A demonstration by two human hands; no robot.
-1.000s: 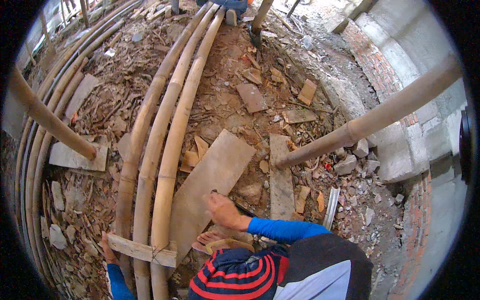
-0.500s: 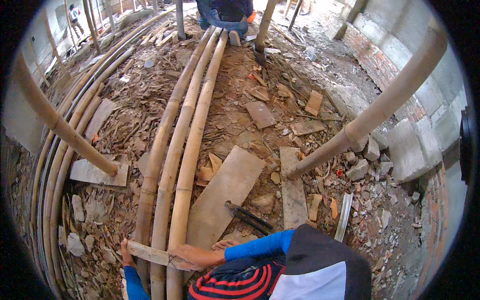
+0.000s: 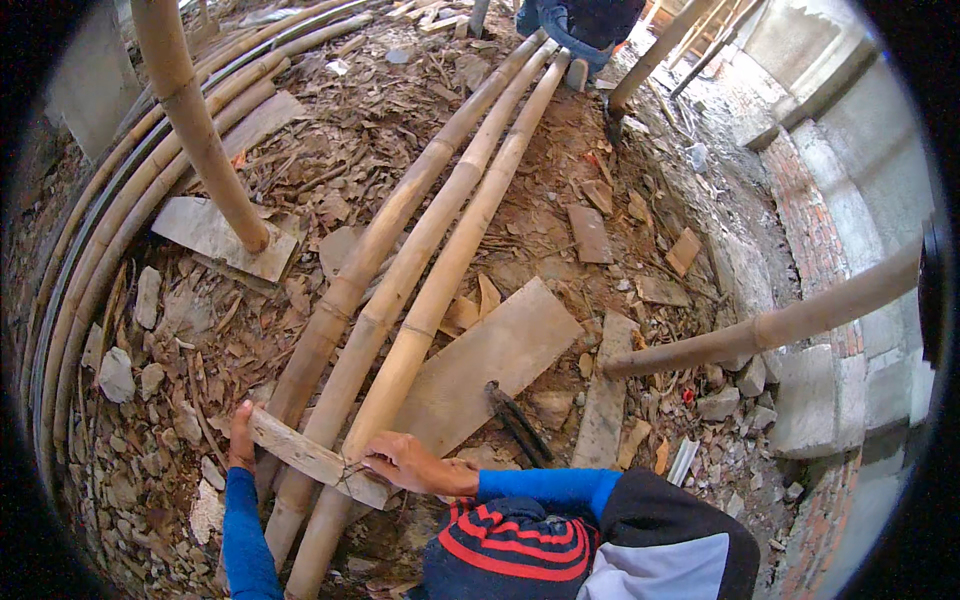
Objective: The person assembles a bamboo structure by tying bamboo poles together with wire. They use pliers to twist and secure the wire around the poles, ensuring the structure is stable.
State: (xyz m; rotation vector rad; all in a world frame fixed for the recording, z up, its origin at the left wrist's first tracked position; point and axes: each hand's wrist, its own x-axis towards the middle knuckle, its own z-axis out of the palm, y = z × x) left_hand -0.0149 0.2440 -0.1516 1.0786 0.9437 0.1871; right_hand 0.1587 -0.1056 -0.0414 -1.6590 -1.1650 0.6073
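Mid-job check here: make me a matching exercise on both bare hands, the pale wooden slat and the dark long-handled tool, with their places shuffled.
Things
1. bare left hand
2. bare right hand
3. pale, flat wooden slat
4. dark, long-handled tool

Places
A. lying across the long, round, tan bamboo poles
B. at the left end of the slat
C. lying to the right of both hands, touched by neither
D. by the thin dark tie near the slat's right end

Right pairs: 1-B, 2-D, 3-A, 4-C

Brick wall (image 3: 803, 205), pale stone (image 3: 116, 375), dry leaves (image 3: 400, 130)
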